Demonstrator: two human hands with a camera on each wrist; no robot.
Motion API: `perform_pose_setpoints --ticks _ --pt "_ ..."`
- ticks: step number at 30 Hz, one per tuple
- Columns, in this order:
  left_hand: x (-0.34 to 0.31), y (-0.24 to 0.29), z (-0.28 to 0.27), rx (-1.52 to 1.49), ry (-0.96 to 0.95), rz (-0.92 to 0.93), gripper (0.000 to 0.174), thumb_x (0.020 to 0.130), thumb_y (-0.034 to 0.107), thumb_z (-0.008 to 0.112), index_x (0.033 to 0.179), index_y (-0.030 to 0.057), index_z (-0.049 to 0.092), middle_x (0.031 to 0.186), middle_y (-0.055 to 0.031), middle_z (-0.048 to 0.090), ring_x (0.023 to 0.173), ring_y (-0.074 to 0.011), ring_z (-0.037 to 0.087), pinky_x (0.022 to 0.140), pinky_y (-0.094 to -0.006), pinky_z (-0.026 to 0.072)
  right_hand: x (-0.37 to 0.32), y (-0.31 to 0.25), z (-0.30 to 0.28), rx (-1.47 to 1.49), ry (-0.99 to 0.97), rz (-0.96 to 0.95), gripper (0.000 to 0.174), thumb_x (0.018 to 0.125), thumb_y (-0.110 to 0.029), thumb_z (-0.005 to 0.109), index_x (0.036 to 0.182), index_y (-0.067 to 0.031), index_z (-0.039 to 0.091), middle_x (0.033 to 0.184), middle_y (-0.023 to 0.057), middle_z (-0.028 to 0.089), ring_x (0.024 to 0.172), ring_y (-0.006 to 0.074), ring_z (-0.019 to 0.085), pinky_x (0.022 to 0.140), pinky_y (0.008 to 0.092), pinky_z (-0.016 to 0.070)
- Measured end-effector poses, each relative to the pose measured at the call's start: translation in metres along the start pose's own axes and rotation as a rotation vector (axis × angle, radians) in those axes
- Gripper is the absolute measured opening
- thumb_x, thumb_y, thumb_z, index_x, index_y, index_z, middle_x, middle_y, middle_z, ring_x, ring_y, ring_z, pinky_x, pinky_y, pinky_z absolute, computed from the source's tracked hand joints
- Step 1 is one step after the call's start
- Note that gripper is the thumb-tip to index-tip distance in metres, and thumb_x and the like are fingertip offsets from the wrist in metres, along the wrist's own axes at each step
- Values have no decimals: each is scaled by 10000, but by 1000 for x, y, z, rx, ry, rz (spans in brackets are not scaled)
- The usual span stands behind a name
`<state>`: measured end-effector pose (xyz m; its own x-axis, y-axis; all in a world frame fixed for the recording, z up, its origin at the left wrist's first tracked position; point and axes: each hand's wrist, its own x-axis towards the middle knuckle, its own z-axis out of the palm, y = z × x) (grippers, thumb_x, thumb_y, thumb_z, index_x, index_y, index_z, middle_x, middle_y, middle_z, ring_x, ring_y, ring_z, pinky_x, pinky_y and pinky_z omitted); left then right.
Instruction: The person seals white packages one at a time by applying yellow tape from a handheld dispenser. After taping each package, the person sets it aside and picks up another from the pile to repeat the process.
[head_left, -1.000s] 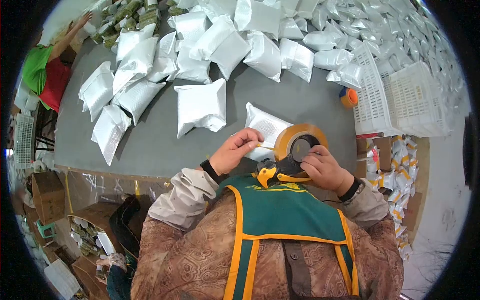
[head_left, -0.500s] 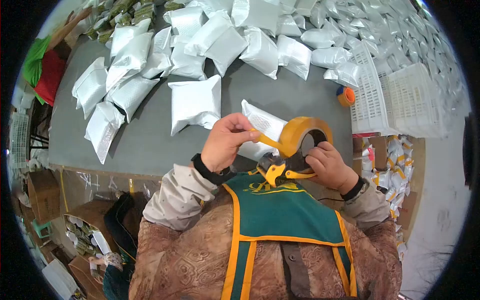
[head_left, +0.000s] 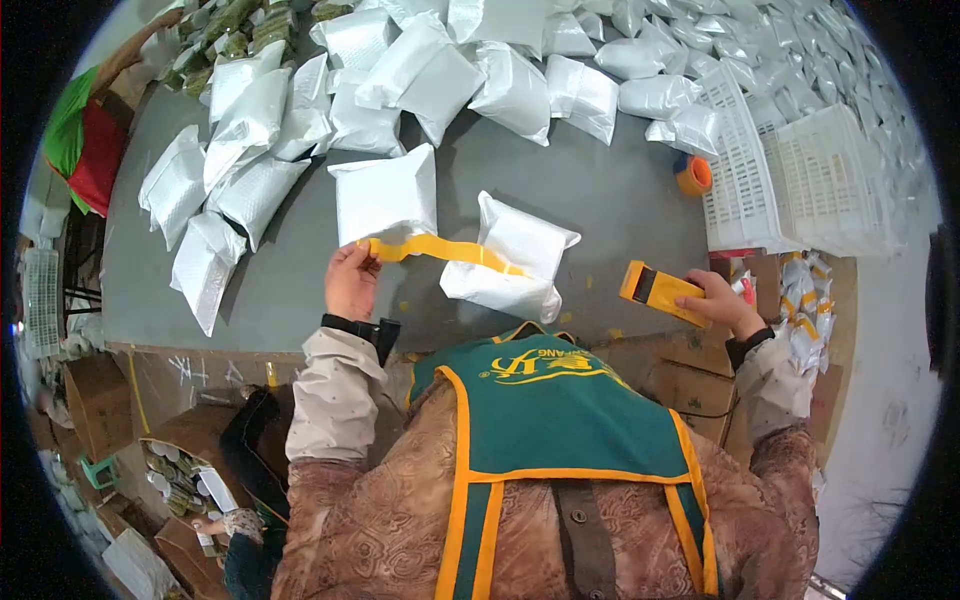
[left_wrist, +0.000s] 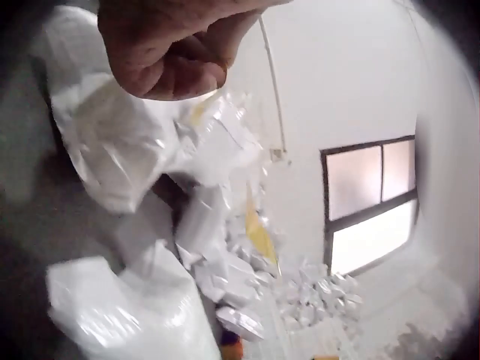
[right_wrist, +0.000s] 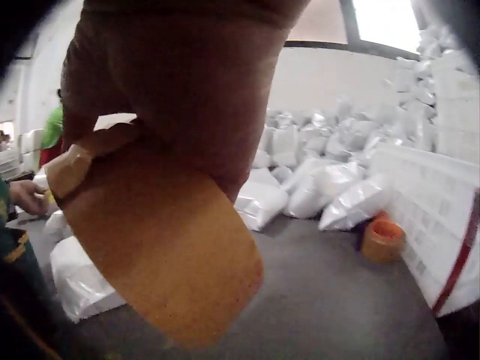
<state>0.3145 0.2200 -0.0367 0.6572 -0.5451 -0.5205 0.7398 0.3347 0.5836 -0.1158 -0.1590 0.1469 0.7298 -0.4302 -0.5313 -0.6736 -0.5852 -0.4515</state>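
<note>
A yellow tape strip (head_left: 445, 249) runs in the head view from my left hand (head_left: 352, 283) to a white package (head_left: 520, 250), lying across its lower left part. My left thumb and fingers pinch the strip's far end. Off to the package's right, my right hand (head_left: 728, 303) grips a yellow tape roll (head_left: 665, 292), seen edge-on. In the right wrist view the roll (right_wrist: 172, 240) looks large below the darkened right hand (right_wrist: 180, 82). The left wrist view has the left hand (left_wrist: 176, 45) with curled fingertips, above white packages.
White packages (head_left: 384, 195) lie left of and behind the taped one, with a heap (head_left: 760, 40) at the back right. A white crate (head_left: 740, 170) and an orange tape roll (head_left: 693, 176) stand at the right. Another person's arm (head_left: 130, 55) reaches in at the far left.
My left hand has moved left with the strip's end, and my right hand has moved right with the roll. The strip now lies on the package, apart from the roll.
</note>
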Motion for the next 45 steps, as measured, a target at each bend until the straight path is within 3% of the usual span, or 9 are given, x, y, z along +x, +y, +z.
perform_pose_setpoints --ticks 5,8,13,16,20,25,30,37,45 --pt "-25 0 58 184 -147 -140 67 888 29 613 888 67 557 853 -51 619 719 -141 605 652 -266 525 -7 36 37 -193 119 130 406 730 -315 742 845 47 599 801 206 619 748 308 615 671 378 472" --pt "-50 14 107 222 -295 -151 78 907 45 592 937 100 545 863 -20 604 747 -130 591 662 -268 513 -5 19 42 -52 83 194 533 759 -396 739 1028 34 574 945 226 637 897 366 628 753 413 483" --pt "-74 28 148 327 -483 -155 80 908 41 589 940 91 535 876 -16 591 754 -113 579 669 -247 514 51 15 97 69 571 28 512 782 -386 726 1050 7 538 1013 231 616 945 388 605 787 435 478" --pt "-82 37 152 364 -457 -118 80 910 32 580 937 86 528 874 -16 586 744 -112 578 671 -249 512 84 0 112 -45 444 205 516 768 -385 737 1055 -1 545 1010 219 612 992 385 585 806 438 467" --pt "-101 54 150 371 -455 -111 84 905 28 579 937 81 522 875 -18 578 741 -115 573 670 -260 499 92 -68 99 -248 737 -162 439 767 -309 726 1091 -43 595 1071 171 615 1066 374 540 890 446 440" --pt "-116 68 158 392 -522 -102 95 896 34 591 942 76 520 879 -24 574 757 -129 570 681 -276 480 169 -198 131 202 289 -912 534 764 -245 714 1252 -98 554 1278 143 538 1246 341 413 1050 441 332" --pt "-111 92 132 311 -324 204 94 890 -9 588 916 70 543 849 -39 601 723 -138 592 657 -262 494 189 -197 116 117 -145 -756 323 841 -314 668 964 -16 657 818 137 618 802 278 589 719 364 455" --pt "-55 54 61 212 -37 264 118 861 -16 630 862 71 550 811 -59 625 701 -153 615 606 -261 506 86 -147 70 589 -399 -205 240 905 -221 593 983 1 640 707 2 565 602 86 497 563 233 415" --pt "13 -62 55 655 -97 28 103 843 7 636 857 54 545 763 -55 619 630 -135 581 542 -244 462 102 -29 141 241 -10 -122 266 881 -191 618 1046 16 641 808 89 642 730 169 612 644 293 500"
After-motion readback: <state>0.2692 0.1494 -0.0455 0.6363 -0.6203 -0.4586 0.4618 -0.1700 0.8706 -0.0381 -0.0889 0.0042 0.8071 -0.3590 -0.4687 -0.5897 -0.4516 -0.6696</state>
